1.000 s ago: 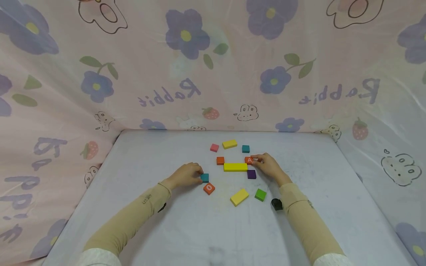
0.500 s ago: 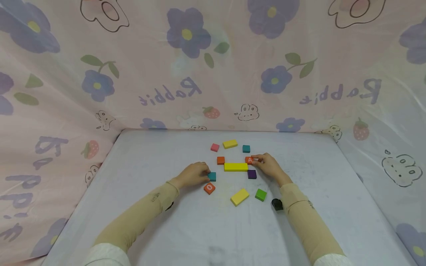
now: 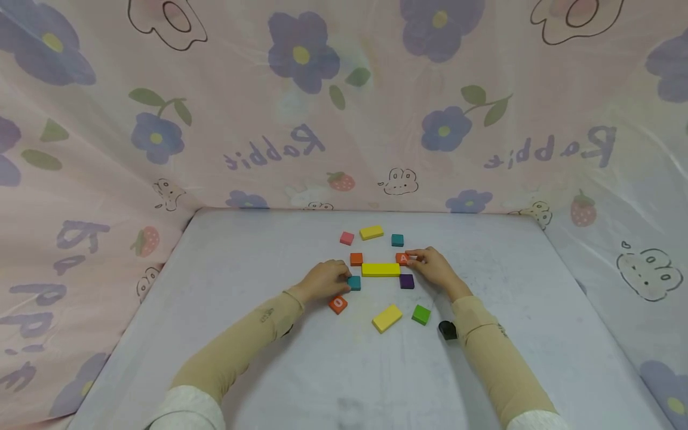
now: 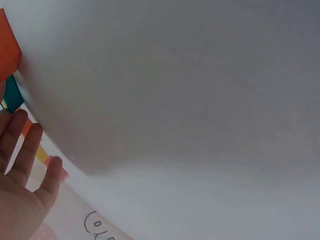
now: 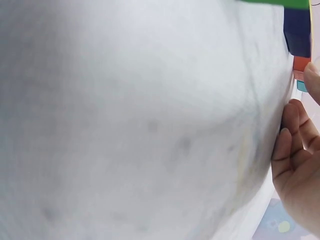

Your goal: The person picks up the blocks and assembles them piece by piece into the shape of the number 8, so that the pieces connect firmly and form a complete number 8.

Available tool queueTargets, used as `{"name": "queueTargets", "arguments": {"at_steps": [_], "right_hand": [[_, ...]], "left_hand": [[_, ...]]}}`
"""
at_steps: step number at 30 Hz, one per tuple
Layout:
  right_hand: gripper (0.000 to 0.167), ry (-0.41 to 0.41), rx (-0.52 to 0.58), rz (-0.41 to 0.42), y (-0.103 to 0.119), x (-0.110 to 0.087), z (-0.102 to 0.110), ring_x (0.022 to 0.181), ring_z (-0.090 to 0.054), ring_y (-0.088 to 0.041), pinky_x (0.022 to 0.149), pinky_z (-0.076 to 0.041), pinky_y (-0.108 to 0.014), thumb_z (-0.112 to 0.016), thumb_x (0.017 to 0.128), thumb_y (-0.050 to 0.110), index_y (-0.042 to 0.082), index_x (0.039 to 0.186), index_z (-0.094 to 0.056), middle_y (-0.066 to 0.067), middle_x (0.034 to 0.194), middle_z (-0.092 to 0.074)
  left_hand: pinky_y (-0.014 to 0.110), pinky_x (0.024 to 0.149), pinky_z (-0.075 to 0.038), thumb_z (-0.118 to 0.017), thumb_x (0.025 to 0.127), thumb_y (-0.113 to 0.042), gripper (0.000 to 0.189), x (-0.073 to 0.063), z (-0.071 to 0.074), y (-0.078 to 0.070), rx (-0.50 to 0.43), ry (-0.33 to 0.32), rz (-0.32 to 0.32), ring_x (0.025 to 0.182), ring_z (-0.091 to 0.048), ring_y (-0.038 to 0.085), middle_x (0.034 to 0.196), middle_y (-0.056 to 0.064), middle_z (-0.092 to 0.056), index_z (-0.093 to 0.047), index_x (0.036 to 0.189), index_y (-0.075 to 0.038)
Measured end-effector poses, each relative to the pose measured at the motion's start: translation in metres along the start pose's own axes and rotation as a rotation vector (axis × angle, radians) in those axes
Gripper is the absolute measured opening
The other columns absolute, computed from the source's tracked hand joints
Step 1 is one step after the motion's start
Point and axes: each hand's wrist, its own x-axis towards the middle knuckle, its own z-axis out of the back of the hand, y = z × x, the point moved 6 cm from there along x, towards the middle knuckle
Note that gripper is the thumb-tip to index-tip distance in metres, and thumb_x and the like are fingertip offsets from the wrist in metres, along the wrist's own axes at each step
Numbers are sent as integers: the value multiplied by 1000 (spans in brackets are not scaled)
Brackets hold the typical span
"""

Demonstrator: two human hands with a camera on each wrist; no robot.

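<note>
My left hand [image 3: 325,279] pinches a small teal block [image 3: 354,283] between thumb and fingertips, just below and left of a long yellow block [image 3: 380,270]. The same teal block [image 4: 14,95] shows at the left edge of the left wrist view. With thumb and finger, my right hand [image 3: 434,267] holds the right side of an orange block with a white letter A [image 3: 402,259]. That block stands at the long block's upper right end, opposite a plain orange block [image 3: 356,259]. A purple block [image 3: 407,281] touches the lower right end.
Behind lie a pink block [image 3: 346,238], a yellow block [image 3: 371,232] and another teal block [image 3: 397,240]. Nearer are an orange block marked 0 [image 3: 338,304], a yellow block [image 3: 387,319], a green block [image 3: 421,315] and a black piece [image 3: 447,330]. A patterned curtain [image 3: 344,119] surrounds the table.
My left hand has slid the teal block to the right and slightly away, from left of the 0 block up towards the long yellow block. My right hand has stayed at the A block.
</note>
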Motion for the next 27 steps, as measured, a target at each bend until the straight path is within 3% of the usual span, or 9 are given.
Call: {"name": "queueTargets", "arguments": {"at_steps": [13, 27], "right_hand": [[41, -1, 1, 2, -1, 0, 0, 85, -47, -23, 72, -40, -32, -55, 94, 29, 9, 130, -55, -16, 103, -54], [41, 34, -6, -11, 2, 2, 1, 87, -47, -25, 74, -41, -34, -55, 93, 26, 8, 130, -54, -18, 105, -55]], "left_hand": [[32, 89, -48, -68, 84, -31, 28, 7, -3, -7, 71, -17, 28, 91, -58, 12, 103, -3, -67, -67, 106, -13], [29, 89, -48, -67, 84, -32, 33, 5, -4, -4, 26, -7, 64, 89, -54, 13, 106, -2, -66, -65, 111, -14]]}}
